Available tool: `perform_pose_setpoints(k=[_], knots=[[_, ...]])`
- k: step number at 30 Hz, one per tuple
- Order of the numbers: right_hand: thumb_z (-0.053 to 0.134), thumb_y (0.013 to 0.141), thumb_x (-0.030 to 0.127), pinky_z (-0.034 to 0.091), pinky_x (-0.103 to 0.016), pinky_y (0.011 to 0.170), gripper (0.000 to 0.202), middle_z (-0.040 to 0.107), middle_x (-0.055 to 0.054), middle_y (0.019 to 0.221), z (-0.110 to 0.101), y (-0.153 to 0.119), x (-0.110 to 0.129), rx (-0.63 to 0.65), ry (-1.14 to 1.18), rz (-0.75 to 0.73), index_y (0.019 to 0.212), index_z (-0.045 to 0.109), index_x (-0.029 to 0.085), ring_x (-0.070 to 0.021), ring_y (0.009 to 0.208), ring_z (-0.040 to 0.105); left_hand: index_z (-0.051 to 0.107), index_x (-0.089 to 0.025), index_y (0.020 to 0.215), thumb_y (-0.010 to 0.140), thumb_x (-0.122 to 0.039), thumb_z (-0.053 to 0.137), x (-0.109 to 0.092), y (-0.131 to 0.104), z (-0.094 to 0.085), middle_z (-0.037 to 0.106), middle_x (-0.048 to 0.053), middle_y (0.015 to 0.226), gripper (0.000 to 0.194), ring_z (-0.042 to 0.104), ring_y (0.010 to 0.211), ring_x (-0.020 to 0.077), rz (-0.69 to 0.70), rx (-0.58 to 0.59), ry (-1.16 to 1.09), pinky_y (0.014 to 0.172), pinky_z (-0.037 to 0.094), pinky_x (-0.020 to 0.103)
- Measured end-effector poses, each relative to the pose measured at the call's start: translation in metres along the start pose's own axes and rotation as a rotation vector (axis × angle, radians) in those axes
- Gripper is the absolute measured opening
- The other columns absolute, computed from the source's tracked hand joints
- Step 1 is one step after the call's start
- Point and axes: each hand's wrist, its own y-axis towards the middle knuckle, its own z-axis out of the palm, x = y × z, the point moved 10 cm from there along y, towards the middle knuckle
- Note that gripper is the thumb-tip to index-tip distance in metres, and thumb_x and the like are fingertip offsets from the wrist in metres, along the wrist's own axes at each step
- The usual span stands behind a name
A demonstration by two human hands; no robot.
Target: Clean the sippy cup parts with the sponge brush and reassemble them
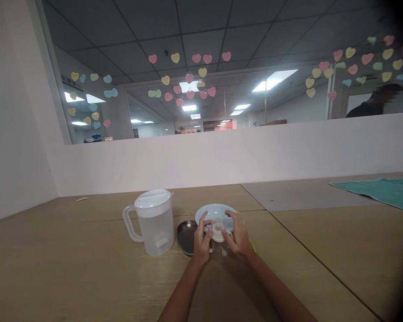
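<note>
Between my two hands is a baby bottle nipple (217, 230), a clear soft top set in a white ring. My left hand (202, 239) grips its left side with curved fingers and thumb. From the right, my right hand (239, 235) holds it with the thumb against the ring. Just below hangs or lies a small pale piece with a rounded end (224, 252); whether it joins the nipple I cannot tell. A light blue bowl (201, 215) stands right behind the hands. Partly covered by my left hand is a dark metal dish (186, 237).
A clear lidded pitcher (156, 228) stands left of the dish, handle to the left. Something yellow-green (252, 245) shows behind my right hand. A teal cloth (386, 191) lies at the far right. Behind the table is a low wall (188, 158) with a window, and a person (366, 107) beyond.
</note>
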Motion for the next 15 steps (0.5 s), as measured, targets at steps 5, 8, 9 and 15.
perform_pose_setpoints(k=[5, 8, 9, 15], knots=[[0.043, 0.083, 0.034, 0.04, -0.041, 0.085, 0.041, 0.056, -0.009, 0.102, -0.009, -0.003, -0.018, -0.111, 0.064, 0.097, 0.121, 0.041, 0.018, -0.0223, 0.096, 0.052, 0.036, -0.019, 0.132, 0.085, -0.043, 0.042, 0.001, 0.002, -0.004, 0.059, 0.007, 0.108, 0.054, 0.053, 0.103, 0.0198, 0.021, 0.03, 0.028, 0.095, 0.036, 0.035], [0.043, 0.084, 0.035, 0.041, -0.039, 0.083, 0.038, 0.058, -0.008, 0.097, -0.002, -0.002, -0.014, -0.034, 0.071, 0.089, 0.118, 0.045, 0.019, -0.0209, 0.092, 0.053, 0.039, -0.02, 0.13, 0.078, -0.043, 0.054, -0.007, -0.001, 0.005, 0.055, 0.009, 0.116, 0.059, 0.05, 0.107, 0.0228, 0.082, 0.123, 0.197, 0.097, 0.034, 0.04], [0.043, 0.084, 0.036, 0.041, -0.038, 0.083, 0.037, 0.059, -0.007, 0.095, 0.002, -0.001, -0.011, 0.007, 0.067, 0.08, 0.117, 0.047, 0.019, -0.0207, 0.091, 0.053, 0.042, -0.019, 0.128, 0.075, -0.042, 0.057, -0.01, -0.003, 0.008, 0.055, 0.009, 0.116, 0.059, 0.049, 0.107, 0.0237, 0.107, 0.14, 0.265, 0.097, 0.034, 0.041], [0.048, 0.082, 0.041, 0.042, -0.036, 0.079, 0.035, 0.061, -0.006, 0.088, 0.015, -0.003, -0.012, 0.083, 0.022, 0.145, 0.108, 0.055, 0.019, -0.0201, 0.086, 0.054, 0.058, -0.018, 0.099, 0.068, -0.039, 0.063, -0.012, -0.003, 0.018, 0.061, 0.008, 0.097, 0.038, 0.054, 0.096, 0.0235, 0.105, 0.115, 0.472, 0.088, 0.041, 0.038]])
